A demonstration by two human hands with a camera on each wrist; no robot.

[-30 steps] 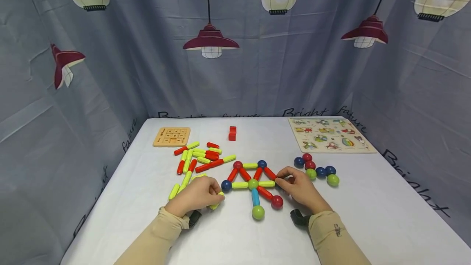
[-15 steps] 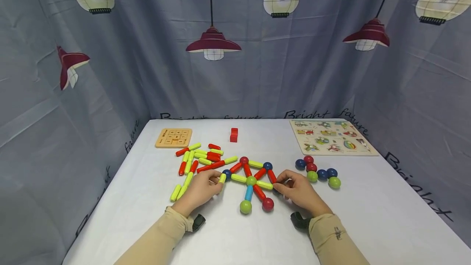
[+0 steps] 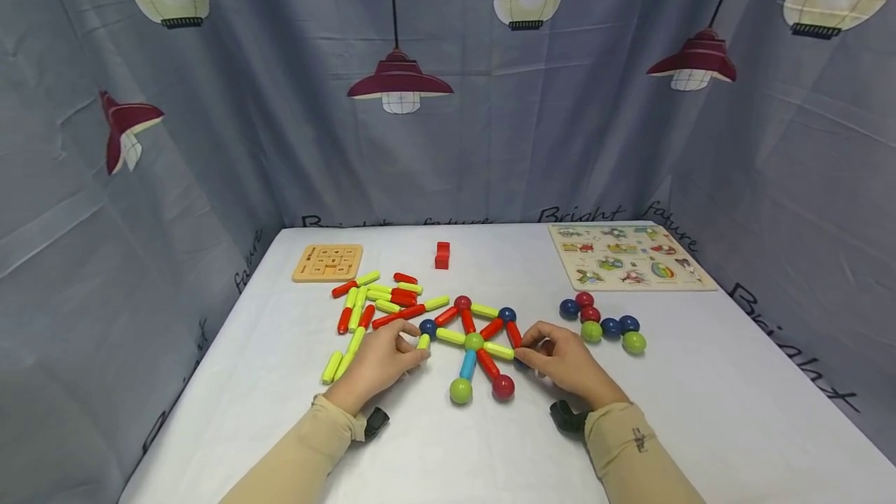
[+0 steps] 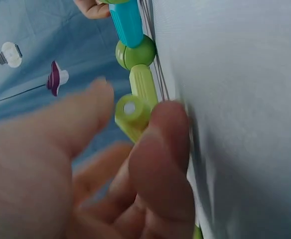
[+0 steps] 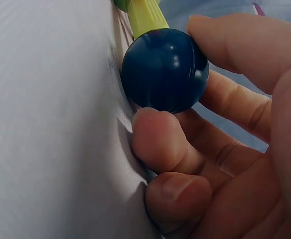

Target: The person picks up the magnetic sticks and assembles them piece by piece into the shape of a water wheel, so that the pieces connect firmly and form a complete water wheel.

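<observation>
My left hand (image 3: 381, 356) has thumb and index finger on either side of a short yellow-green magnetic rod (image 3: 424, 341). Its silver end faces the camera in the left wrist view, while its far end meets, or nearly meets, a blue ball (image 3: 428, 327). That ball is the left corner of a flat frame of red and yellow-green rods around a green ball (image 3: 474, 341). At the right corner, my right hand (image 3: 563, 356) grips another blue ball (image 5: 164, 69), thumb above and fingers beneath. A blue rod (image 3: 467, 365) and a red rod (image 3: 488, 365) point towards me, ending in balls.
Loose red and yellow-green rods (image 3: 355, 306) lie left of the frame. Several spare balls (image 3: 591, 330) sit to the right. At the back are a wooden number puzzle (image 3: 327, 263), a red block (image 3: 442, 255) and a picture board (image 3: 623, 257).
My left hand has brought the yellow-green rod up and across to the left blue ball. The frame has turned slightly, its lower balls shifting left. My right hand keeps hold of its ball.
</observation>
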